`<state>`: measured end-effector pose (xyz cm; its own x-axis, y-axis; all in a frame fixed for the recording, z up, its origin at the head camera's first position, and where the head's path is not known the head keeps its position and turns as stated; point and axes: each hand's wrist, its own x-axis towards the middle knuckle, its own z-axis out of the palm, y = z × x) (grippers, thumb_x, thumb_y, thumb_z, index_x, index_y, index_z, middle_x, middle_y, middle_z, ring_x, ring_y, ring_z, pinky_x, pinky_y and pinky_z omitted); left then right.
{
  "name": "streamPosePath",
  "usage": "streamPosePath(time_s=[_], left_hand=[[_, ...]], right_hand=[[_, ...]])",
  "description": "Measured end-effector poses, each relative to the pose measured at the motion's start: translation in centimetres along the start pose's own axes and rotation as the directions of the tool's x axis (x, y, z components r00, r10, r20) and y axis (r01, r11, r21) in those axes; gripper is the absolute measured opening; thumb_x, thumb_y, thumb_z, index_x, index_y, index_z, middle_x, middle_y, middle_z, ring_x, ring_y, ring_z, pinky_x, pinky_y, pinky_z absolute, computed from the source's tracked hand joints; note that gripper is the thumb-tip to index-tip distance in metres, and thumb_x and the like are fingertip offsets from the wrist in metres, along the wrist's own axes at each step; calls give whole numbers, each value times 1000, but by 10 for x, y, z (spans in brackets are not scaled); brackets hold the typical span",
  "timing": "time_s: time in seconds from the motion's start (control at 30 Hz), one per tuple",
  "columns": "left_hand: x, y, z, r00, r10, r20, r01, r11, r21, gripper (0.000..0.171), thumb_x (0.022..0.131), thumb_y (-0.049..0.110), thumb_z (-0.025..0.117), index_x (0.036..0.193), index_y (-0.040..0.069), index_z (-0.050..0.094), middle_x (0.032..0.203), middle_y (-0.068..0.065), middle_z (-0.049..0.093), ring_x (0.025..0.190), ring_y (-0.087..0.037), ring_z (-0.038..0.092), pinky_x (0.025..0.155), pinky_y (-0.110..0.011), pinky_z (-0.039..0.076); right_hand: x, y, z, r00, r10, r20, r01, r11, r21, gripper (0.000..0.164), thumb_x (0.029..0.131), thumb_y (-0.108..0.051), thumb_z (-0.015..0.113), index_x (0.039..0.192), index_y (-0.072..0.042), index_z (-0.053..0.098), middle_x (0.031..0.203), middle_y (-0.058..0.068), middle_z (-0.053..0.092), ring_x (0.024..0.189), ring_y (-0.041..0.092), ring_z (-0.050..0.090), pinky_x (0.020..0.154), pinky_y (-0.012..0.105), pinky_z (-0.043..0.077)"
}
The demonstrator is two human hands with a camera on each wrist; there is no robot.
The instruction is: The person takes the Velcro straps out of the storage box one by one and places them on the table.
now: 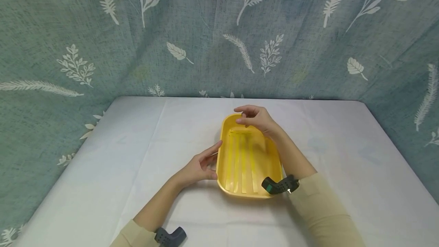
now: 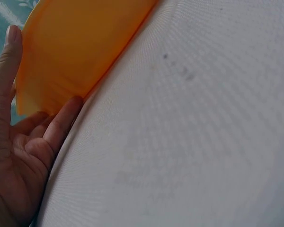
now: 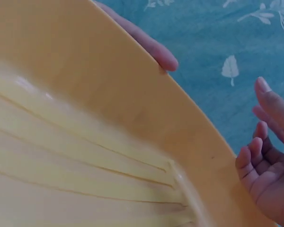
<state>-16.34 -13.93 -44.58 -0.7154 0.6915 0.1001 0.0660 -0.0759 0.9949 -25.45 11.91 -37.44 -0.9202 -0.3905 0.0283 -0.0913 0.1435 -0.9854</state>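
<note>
A yellow plastic tray with rounded corners and a ribbed floor lies lengthwise at the middle of the table. At its left side my left hand grips the wall, thumb and a finger at the rim, other fingers tucked low against the outside. The left wrist view shows those fingers at the tray's lower edge. My right hand hovers at the far end, its fingers loosely bent with nothing between them. In the right wrist view that hand is beside the tray's wall.
White cloth covers the table. Behind it and along both sides hangs a blue-green curtain with white leaf prints. Dark camera straps sit on the left wrist and right wrist, the right one overlapping the tray's near corner.
</note>
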Motion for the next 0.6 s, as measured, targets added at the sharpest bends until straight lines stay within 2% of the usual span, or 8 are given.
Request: streamPosePath(time_s=[0.1, 0.23, 0.33, 0.43, 0.5, 0.6], left_hand=[[0, 1, 1, 1000, -20, -4, 20, 1000, -5, 101, 76, 27, 79, 152, 8, 14, 159, -9, 9, 143, -34, 18, 102, -30, 44], [0, 2, 1, 1000, -28, -1, 28, 1000, -11, 101, 77, 26, 78, 152, 9, 14, 159, -10, 9, 143, -34, 17, 101, -32, 46], [0, 2, 1, 1000, -19, 3, 19, 1000, -20, 100, 77, 25, 78, 152, 9, 13, 159, -11, 9, 143, -34, 17, 99, -33, 48], [0, 1, 1, 1000, -13, 6, 13, 999, -29, 102, 77, 27, 78, 152, 7, 12, 159, -13, 9, 143, -36, 18, 98, -34, 49], [0, 2, 2, 1000, -16, 8, 17, 999, -33, 102, 77, 27, 79, 152, 8, 12, 159, -12, 9, 143, -35, 18, 97, -34, 49], [0, 2, 1, 1000, -19, 13, 20, 999, -32, 101, 77, 26, 78, 152, 9, 13, 159, -11, 10, 143, -35, 18, 97, -34, 50]], right_hand=[[2, 8, 3, 999, 20, 25, -20, 1000, 3, 38, 86, -10, 70, 122, 0, 61, 76, 0, 58, 62, 16, 47, 58, 28, 49], [4, 14, 7, 994, 97, 51, -92, 992, -83, 41, 82, -15, 74, 121, -5, 63, 75, 2, 58, 61, 17, 46, 54, 29, 46], [5, 16, 9, 988, 142, 60, -131, 979, -154, 48, 78, -18, 79, 123, -8, 62, 77, 4, 60, 64, 17, 50, 56, 27, 48], [2, 12, 12, 985, 156, 79, -133, 963, -235, 58, 75, -17, 81, 127, -5, 58, 84, 7, 60, 72, 18, 52, 62, 25, 48], [1, 13, 14, 983, 165, 83, -130, 935, -329, 64, 72, -18, 83, 129, -4, 56, 88, 7, 59, 77, 18, 52, 64, 23, 46], [1, 14, 18, 980, 181, 80, -123, 873, -472, 70, 70, -21, 85, 130, -4, 54, 90, 7, 56, 80, 18, 49, 67, 23, 43]])
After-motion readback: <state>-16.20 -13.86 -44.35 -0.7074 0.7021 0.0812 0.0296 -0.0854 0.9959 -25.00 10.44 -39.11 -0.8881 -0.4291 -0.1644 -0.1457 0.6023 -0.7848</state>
